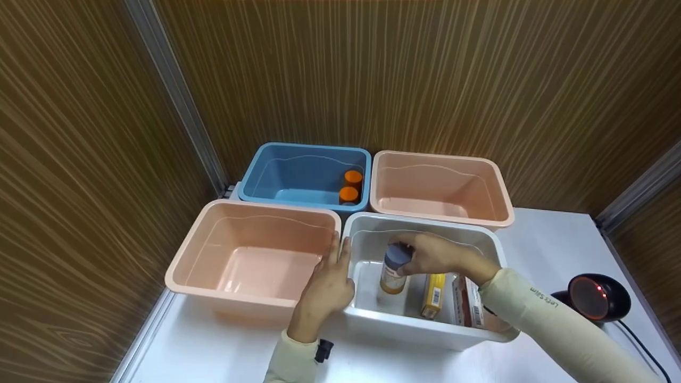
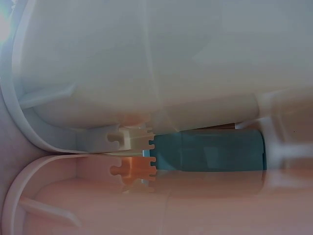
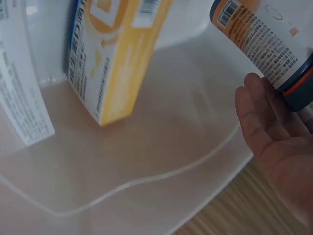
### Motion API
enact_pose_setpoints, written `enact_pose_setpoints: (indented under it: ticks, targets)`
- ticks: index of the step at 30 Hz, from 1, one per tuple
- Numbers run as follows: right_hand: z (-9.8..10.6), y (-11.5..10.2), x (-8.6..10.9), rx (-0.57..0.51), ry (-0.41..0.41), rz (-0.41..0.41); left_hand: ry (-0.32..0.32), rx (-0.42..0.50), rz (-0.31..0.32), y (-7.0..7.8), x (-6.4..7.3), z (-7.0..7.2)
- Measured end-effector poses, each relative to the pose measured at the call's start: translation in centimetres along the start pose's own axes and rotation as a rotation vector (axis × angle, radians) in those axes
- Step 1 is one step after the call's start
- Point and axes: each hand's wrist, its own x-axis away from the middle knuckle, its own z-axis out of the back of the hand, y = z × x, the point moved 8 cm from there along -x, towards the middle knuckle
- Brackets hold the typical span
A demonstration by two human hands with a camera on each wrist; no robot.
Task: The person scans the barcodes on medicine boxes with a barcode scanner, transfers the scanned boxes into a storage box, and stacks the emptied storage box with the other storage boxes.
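My right hand (image 1: 431, 254) reaches into the white bin (image 1: 404, 320) and grips a pill bottle (image 1: 392, 282) by its dark cap. The bottle stands nearly upright, with a white label and an orange base. In the right wrist view the fingers (image 3: 261, 105) curl at the cap end of the bottle (image 3: 266, 41). My left hand (image 1: 327, 290) rests at the rims where the white bin meets the front peach bin (image 1: 183, 255), its fingers extended. A yellow box (image 1: 433, 298) and red-and-white boxes (image 1: 471, 306) stand in the white bin, partly covered by the right forearm.
Behind are a blue bin (image 1: 306, 149), with two orange-capped bottles (image 1: 352, 178) in its right corner, and another peach bin (image 1: 431, 155). A black round device (image 1: 598, 298) with red lights and a cable sits at the right. Wood-patterned walls (image 1: 372, 74) enclose the white table.
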Motion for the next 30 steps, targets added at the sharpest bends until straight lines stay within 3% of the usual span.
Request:
enact_pose_setpoints:
  ticks: [7, 18, 24, 30]
  targets:
    - [3.0, 0.5, 1.3, -0.171, 0.057, -0.042, -0.002, 0.008, 0.007, 0.0, -0.1, -0.1]
    - [7.7, 1.0, 3.5, -0.155, 0.164, -0.09, -0.008, 0.013, 0.012, -0.3, -0.1, 0.1]
    - [9.8, 1.1, 5.3, -0.078, 0.238, -0.117, -0.02, 0.016, 0.014, -0.7, -0.1, 0.0]
    - [12.7, 0.8, 7.8, 0.075, 0.316, -0.177, -0.025, 0.017, 0.028, -0.9, -0.1, 0.1]
